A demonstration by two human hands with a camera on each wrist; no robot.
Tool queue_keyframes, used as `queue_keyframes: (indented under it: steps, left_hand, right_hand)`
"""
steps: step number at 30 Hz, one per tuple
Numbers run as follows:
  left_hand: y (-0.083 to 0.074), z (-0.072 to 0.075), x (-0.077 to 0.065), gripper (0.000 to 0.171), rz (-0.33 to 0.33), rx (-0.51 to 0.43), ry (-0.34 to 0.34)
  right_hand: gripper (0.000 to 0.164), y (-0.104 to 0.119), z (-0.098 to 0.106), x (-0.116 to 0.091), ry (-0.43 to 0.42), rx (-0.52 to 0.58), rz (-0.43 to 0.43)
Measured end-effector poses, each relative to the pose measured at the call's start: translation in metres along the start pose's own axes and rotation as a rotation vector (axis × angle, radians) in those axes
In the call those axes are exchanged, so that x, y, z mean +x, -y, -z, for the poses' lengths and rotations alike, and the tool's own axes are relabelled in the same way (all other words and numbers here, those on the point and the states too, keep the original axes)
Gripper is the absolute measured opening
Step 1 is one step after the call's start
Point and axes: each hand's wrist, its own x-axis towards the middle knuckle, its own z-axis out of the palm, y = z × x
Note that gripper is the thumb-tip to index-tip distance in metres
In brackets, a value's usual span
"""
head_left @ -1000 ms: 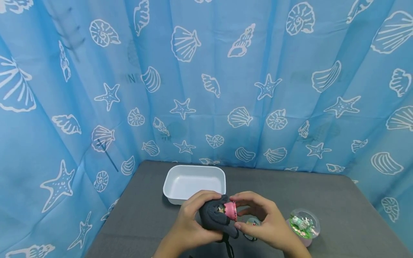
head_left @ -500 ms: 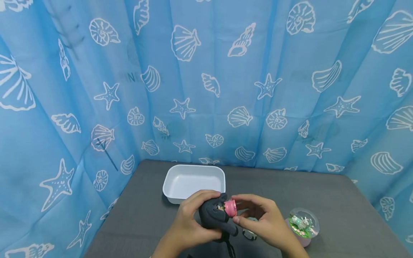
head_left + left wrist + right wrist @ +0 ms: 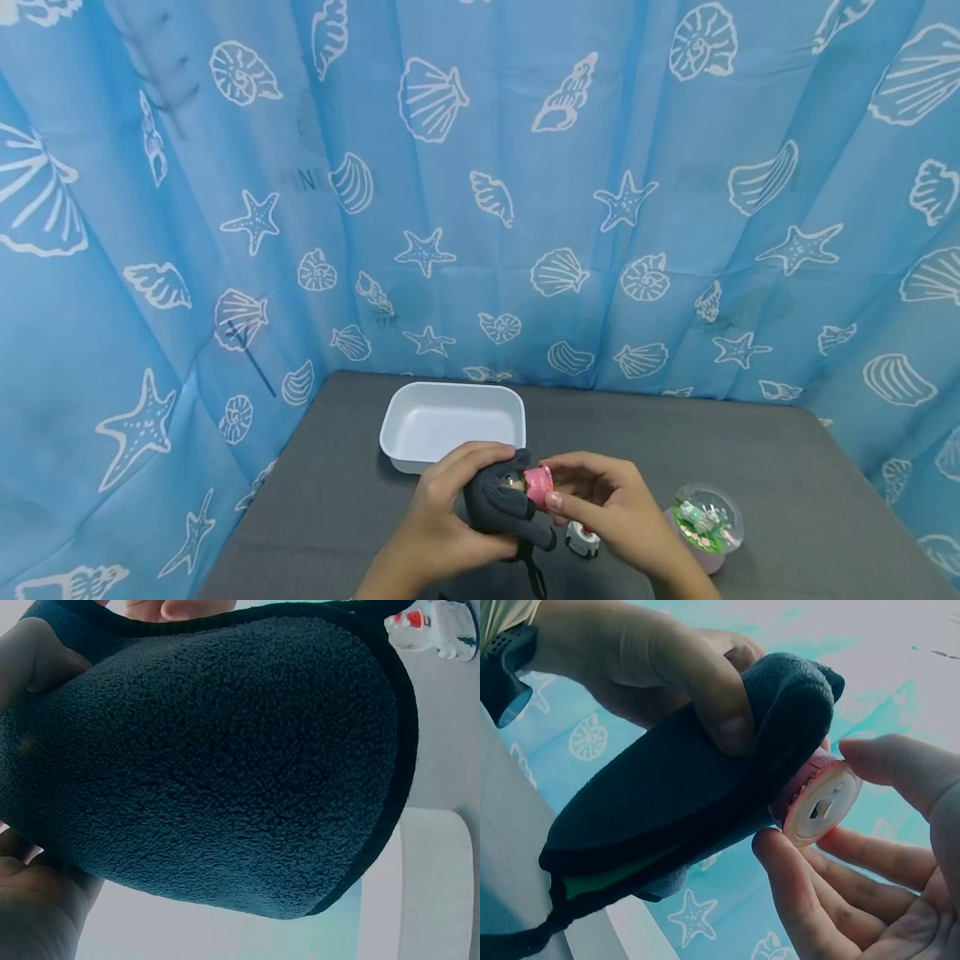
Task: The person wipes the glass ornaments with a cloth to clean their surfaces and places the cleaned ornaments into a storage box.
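My left hand (image 3: pixel 453 504) grips a dark grey fleece cloth (image 3: pixel 495 500) with black edging and a hanging loop. The cloth is folded around a small snow globe, whose pink base (image 3: pixel 538 487) sticks out toward the right. Most of its clear dome is hidden by the fabric. My right hand (image 3: pixel 611 508) pinches that base between thumb and fingertips; in the right wrist view the pale underside (image 3: pixel 826 808) shows a small metal key-like piece. Below the right hand, a second small globe (image 3: pixel 582 540) with a white base and a red-and-white figure stands on the table.
A white rectangular tub (image 3: pixel 397 454) stands behind the left hand. Right of the right forearm is a larger snow globe (image 3: pixel 707 521) with a pink base and green and white figures. A blue shell-print curtain (image 3: pixel 480 200) hangs behind the grey table (image 3: pixel 300 508).
The right thumb and fingers have come in from beside the pink base onto it. More of the small white-based globe now shows below the right hand. The left hand stays almost still.
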Motion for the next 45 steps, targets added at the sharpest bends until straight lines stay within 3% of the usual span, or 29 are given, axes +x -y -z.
queue_keyframes:
  steps: [10,16,25,30,45]
  left_hand:
    - [0.0008,-0.0022,0.0005,0.088,-0.019,0.006,0.023]
    - [0.0029,-0.0028,-0.0014,0.087,0.001,0.009,0.023]
    - [0.0066,-0.0056,-0.0025,0.086,-0.011,-0.020,-0.032]
    - [0.0074,-0.0053,-0.0011,0.086,-0.004,-0.028,-0.076]
    - [0.0058,-0.0042,-0.0015,0.086,-0.007,-0.015,-0.065]
  right_hand:
    - [0.035,0.0017,0.0009,0.0025,0.043,0.177,-0.220]
    - [0.040,0.0031,0.0014,0.0026,0.052,0.165,-0.301]
    - [0.035,0.0037,0.0007,-0.0004,0.066,0.140,-0.182]
    - [0.044,0.0027,0.0021,-0.0005,0.100,0.175,-0.094]
    - [0.048,-0.0003,0.0002,-0.0010,0.040,0.123,0.028]
